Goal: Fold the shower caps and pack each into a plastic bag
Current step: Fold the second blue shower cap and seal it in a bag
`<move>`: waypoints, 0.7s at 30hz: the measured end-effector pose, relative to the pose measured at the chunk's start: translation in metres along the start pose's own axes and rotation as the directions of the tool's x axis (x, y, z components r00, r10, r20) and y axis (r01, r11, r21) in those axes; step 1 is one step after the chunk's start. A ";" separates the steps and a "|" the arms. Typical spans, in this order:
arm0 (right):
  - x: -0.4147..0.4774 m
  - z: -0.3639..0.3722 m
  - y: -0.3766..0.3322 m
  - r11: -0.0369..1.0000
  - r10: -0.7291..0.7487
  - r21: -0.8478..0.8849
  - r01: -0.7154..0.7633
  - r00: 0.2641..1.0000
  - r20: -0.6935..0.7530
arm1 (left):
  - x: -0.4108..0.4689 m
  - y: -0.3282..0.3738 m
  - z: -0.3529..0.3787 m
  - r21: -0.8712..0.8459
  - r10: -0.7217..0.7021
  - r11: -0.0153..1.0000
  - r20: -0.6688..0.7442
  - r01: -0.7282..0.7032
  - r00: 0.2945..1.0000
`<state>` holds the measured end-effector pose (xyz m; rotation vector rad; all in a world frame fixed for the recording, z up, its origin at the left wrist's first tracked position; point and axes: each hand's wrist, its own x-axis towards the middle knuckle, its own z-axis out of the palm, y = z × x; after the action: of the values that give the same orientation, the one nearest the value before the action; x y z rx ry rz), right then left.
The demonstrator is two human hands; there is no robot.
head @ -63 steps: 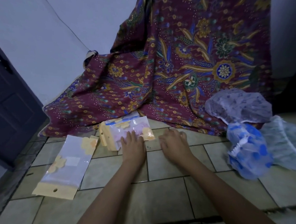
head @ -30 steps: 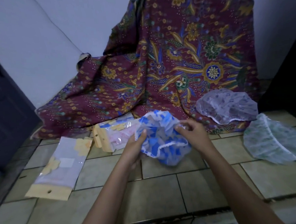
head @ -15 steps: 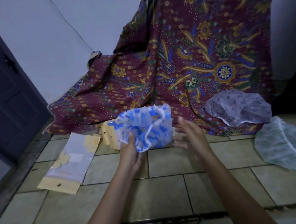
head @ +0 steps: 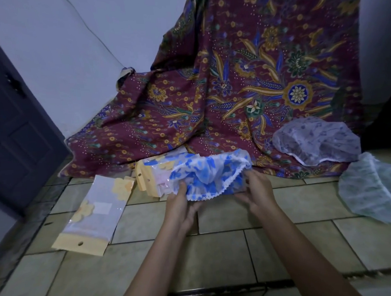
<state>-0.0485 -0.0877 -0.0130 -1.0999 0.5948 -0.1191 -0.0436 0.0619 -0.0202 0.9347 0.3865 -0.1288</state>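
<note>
A blue-and-white shower cap (head: pixel 210 174) is stretched wide just above the tiled floor, its frilly elastic edge facing me. My left hand (head: pixel 181 205) grips its left end and my right hand (head: pixel 256 191) grips its right end. A flat plastic bag with a yellow header (head: pixel 93 217) lies on the floor to the left. Behind the cap sits a stack of packed bags (head: pixel 150 175), partly hidden by it. A purple-patterned cap (head: pixel 316 143) and a green-patterned cap (head: pixel 373 190) lie at the right.
A maroon floral cloth (head: pixel 243 82) drapes from the wall down onto the floor behind everything. A dark door (head: pixel 10 135) stands at the left. The floor (head: pixel 218 255) is beige tile with a step edge near me.
I picked the blue cap up from the right of the floor and brought it to the middle. My right hand, free half a second ago, now grips it, and the cap is pulled wide between both hands.
</note>
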 end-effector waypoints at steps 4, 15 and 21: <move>-0.007 0.010 0.010 0.996 -0.083 -0.034 0.085 0.995 0.048 | -0.004 -0.010 0.007 0.039 0.073 0.997 -0.049 -0.071 0.996; 0.012 0.007 0.004 0.985 0.039 0.166 -0.055 0.994 0.101 | -0.004 -0.011 0.002 -0.352 -0.120 0.923 0.127 0.158 0.985; 0.017 0.003 0.001 0.873 0.163 0.429 -0.232 0.968 0.193 | 0.009 -0.005 -0.012 -0.417 -0.170 0.884 0.137 0.212 0.976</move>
<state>-0.0324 -0.0910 -0.0196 -0.5861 0.5071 0.0079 -0.0401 0.0689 -0.0330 0.4487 0.3967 -0.2577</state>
